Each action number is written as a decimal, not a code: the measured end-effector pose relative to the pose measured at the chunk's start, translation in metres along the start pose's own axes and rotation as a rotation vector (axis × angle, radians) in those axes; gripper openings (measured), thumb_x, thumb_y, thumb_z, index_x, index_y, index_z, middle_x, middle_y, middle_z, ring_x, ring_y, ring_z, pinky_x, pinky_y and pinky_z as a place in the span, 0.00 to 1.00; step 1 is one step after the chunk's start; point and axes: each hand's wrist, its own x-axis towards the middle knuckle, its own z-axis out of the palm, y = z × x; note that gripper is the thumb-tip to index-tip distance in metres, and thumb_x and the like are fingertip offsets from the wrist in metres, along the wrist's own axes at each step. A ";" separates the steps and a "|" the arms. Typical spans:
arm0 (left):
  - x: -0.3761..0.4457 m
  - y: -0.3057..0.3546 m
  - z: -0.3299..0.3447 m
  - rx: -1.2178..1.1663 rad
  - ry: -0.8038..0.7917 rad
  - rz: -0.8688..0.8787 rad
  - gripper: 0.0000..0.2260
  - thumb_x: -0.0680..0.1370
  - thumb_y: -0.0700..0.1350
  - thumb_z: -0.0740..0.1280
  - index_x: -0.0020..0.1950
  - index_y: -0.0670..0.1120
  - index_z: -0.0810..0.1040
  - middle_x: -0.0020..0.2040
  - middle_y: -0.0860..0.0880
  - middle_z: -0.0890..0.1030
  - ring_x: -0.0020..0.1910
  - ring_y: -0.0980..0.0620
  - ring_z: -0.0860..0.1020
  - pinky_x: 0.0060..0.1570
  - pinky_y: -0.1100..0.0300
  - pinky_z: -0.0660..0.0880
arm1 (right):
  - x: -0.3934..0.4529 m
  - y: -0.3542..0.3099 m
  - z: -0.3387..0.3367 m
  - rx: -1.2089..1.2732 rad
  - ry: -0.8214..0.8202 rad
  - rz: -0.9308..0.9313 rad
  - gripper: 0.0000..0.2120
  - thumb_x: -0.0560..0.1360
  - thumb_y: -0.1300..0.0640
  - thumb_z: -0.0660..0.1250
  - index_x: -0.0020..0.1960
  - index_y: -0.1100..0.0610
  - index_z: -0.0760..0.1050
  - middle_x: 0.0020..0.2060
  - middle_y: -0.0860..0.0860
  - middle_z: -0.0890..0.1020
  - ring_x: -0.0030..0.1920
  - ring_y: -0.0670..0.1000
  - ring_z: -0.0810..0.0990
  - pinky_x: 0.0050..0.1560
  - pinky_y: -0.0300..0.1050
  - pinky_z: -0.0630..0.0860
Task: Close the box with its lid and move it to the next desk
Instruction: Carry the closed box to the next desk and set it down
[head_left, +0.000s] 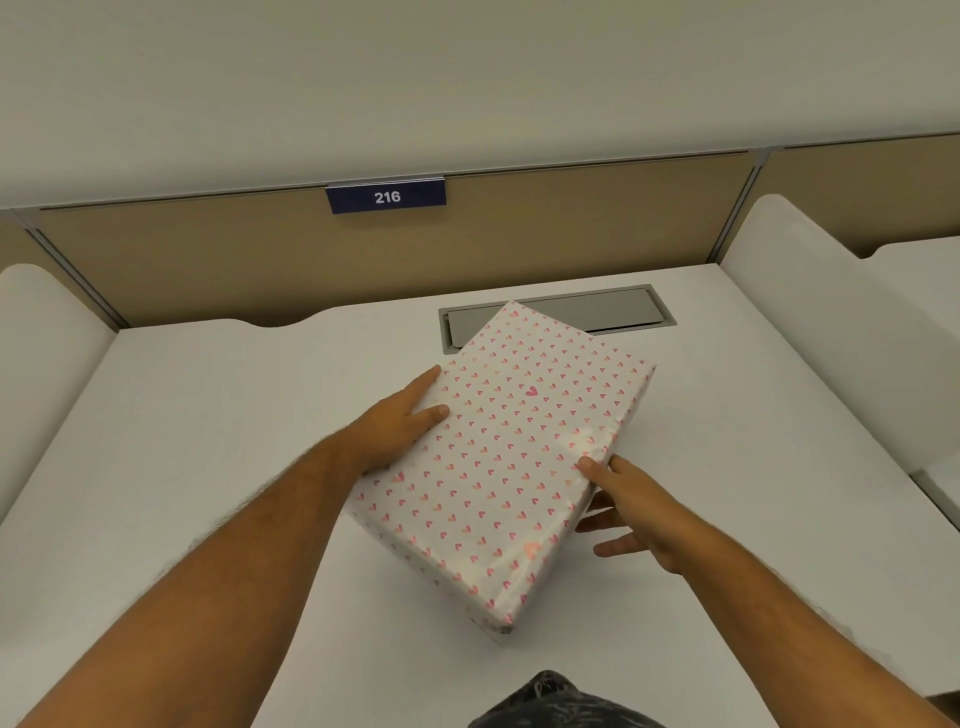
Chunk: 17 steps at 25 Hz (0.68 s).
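Note:
A flat rectangular box (498, 447) wrapped in white paper with small pink hearts sits slanted over the middle of the white desk (208, 441), its lid on. My left hand (400, 421) grips its left long edge, thumb on top. My right hand (631, 506) holds the right long edge near the closer corner, thumb on the top, fingers spread beneath. Whether the box rests on the desk or is slightly raised is unclear.
A grey cable hatch (597, 306) lies in the desk behind the box, partly covered by its far corner. A tan partition with a blue "216" sign (386, 196) closes the back. White side dividers (810, 312) separate this desk from the neighbouring desk (924, 270) at right.

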 end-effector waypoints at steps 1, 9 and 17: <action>0.002 -0.001 -0.001 -0.034 -0.001 -0.015 0.33 0.81 0.68 0.59 0.83 0.65 0.53 0.82 0.53 0.66 0.66 0.47 0.78 0.62 0.50 0.76 | -0.002 0.000 0.001 0.015 0.012 -0.002 0.30 0.80 0.32 0.67 0.76 0.44 0.67 0.61 0.52 0.84 0.54 0.55 0.90 0.39 0.55 0.89; -0.008 -0.010 -0.004 -0.089 0.149 -0.013 0.29 0.82 0.66 0.59 0.81 0.57 0.62 0.79 0.52 0.72 0.69 0.47 0.78 0.60 0.54 0.72 | -0.030 0.021 0.058 0.244 0.092 -0.126 0.35 0.67 0.39 0.79 0.65 0.53 0.70 0.66 0.53 0.83 0.64 0.53 0.86 0.48 0.50 0.89; -0.048 -0.089 -0.112 -0.158 0.461 -0.066 0.30 0.81 0.67 0.61 0.81 0.60 0.63 0.78 0.52 0.73 0.70 0.47 0.77 0.63 0.50 0.72 | 0.029 -0.066 0.149 -0.015 -0.085 -0.281 0.43 0.59 0.37 0.83 0.66 0.48 0.68 0.69 0.49 0.80 0.72 0.53 0.80 0.72 0.62 0.80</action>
